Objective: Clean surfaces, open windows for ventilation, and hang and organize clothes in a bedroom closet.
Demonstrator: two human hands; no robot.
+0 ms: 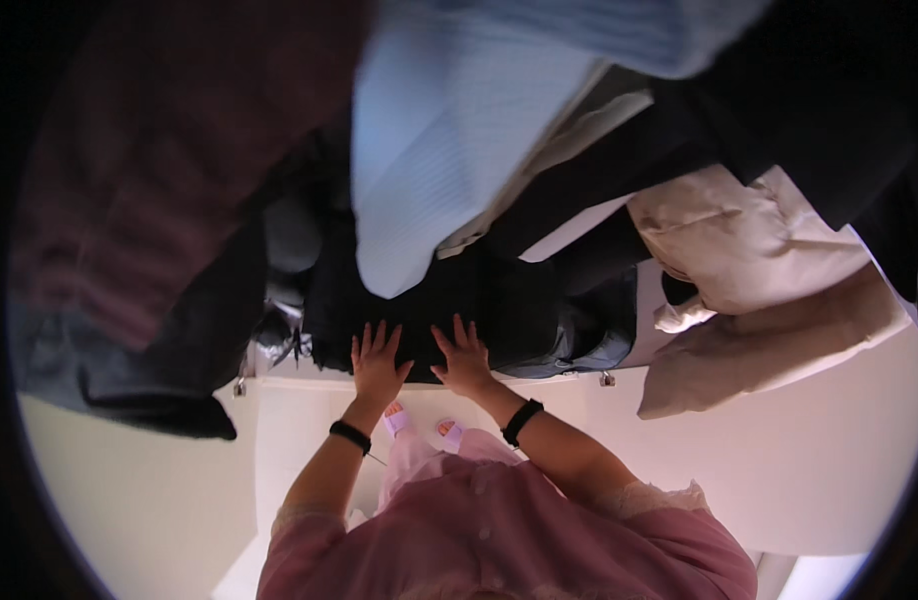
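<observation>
My left hand (378,364) lies palm down on a black cloth item (421,330), fingers spread. A short way to its right, my right hand (462,360) rests flat on the same dark item, its fingers also apart. Neither hand grips anything. The black item fills the front of a shelf or compartment, and its folds are too dark to make out. Just above both hands hangs the lower end of a light blue garment (429,172). A dark blue folded item (609,330), perhaps a bag or clothing, sits right of my right hand.
Maroon clothing (151,187) and a dark grey garment (143,375) hang at the left. Beige garments (759,300) hang at the right. A crumpled shiny bundle (279,330) lies left of the black item. Metal hinges (607,379) sit along the front edge.
</observation>
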